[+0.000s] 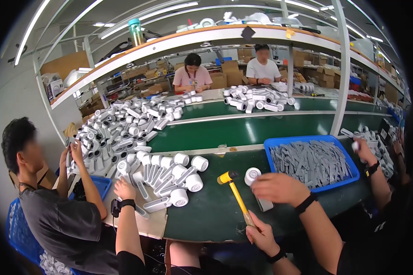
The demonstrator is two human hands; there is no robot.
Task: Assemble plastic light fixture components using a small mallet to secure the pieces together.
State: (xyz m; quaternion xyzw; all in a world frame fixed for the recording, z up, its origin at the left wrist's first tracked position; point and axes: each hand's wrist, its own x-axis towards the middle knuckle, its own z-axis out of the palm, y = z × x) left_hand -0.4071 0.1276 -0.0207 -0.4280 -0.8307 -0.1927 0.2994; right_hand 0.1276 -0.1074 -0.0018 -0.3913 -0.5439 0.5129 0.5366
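At the left of the bench, my left hand (125,188), with a black wrist device, is closed on a white handheld fan (123,167) whose round grilled head shows above the fingers. My right hand (262,234) grips a yellow hammer (236,197) by its handle; the yellow-and-black head points up and left. Just right of that head, another white fan (252,176) is partly covered by a co-worker's hand (282,189) coming from the right. Several white fans with grey handles (172,178) lie heaped between my hands.
A blue tray (338,184) of thin grey strips stands at the right. A large pile of white fans (119,126) covers the far left. Beyond the bench runs a green belt (206,133). A co-worker (59,206) sits close at left; a shelf (206,34) crosses overhead.
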